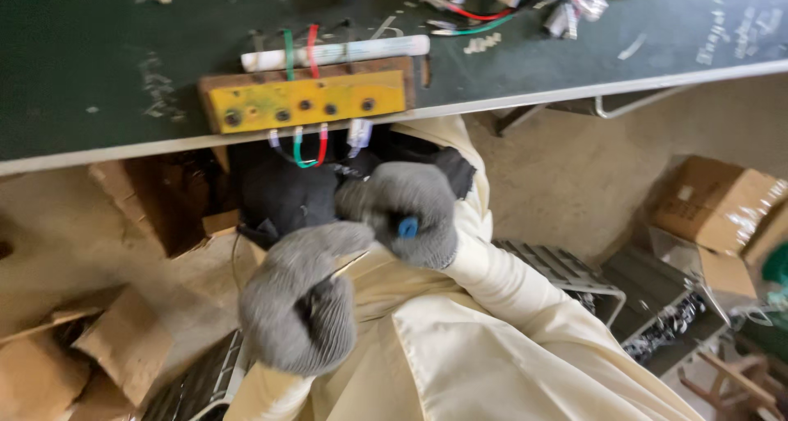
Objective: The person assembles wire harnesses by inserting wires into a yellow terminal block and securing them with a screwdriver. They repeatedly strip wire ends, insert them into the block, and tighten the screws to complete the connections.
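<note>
Blue-capped wire end [408, 226] sits pinched in the closed, grey-gloved right hand [410, 212] below the counter [98, 76] edge, while the left hand [300, 302], curled shut, grips a thin wire [349, 265], apparently for steadiness, beneath the yellow terminal block [304, 101].

A small blue piece [408, 226], too blurred to identify, sits pinched in the grip of the right hand [406, 212], which wears a grey knit glove. A thin pale wire [349, 265] runs from it to the gloved left hand [300, 302], below the worktop [98, 68] edge.
</note>
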A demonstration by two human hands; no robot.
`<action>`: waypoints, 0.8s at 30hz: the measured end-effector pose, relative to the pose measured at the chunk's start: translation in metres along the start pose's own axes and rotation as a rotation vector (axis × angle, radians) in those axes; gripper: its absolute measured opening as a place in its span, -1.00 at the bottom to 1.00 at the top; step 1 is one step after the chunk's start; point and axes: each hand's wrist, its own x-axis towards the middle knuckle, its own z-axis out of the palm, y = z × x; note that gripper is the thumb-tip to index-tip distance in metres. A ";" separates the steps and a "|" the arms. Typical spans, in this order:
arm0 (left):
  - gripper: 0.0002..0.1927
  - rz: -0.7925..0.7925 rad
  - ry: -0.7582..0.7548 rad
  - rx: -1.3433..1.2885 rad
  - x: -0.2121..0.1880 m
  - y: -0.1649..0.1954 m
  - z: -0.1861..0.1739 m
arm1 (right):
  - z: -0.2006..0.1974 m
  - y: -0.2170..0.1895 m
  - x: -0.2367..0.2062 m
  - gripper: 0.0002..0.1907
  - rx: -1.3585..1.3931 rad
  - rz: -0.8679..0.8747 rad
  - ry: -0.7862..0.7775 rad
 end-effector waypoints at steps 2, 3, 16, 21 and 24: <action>-0.67 0.016 -0.035 0.044 -0.008 -0.001 -0.005 | -0.003 0.010 0.001 -0.99 0.161 -0.196 -0.055; -0.68 0.029 -0.054 0.058 -0.011 -0.002 -0.007 | -0.006 0.013 0.000 -0.95 0.105 -0.205 -0.110; -0.68 0.199 -0.079 0.278 -0.019 -0.001 0.015 | -0.020 0.011 -0.004 -0.85 0.079 -0.240 -0.285; -0.67 0.227 -0.077 0.331 -0.021 0.000 0.017 | -0.023 0.005 -0.003 -0.71 -0.032 -0.209 -0.270; -0.67 0.250 -0.085 0.380 -0.016 0.000 0.017 | -0.024 0.002 -0.003 -0.63 -0.080 -0.169 -0.224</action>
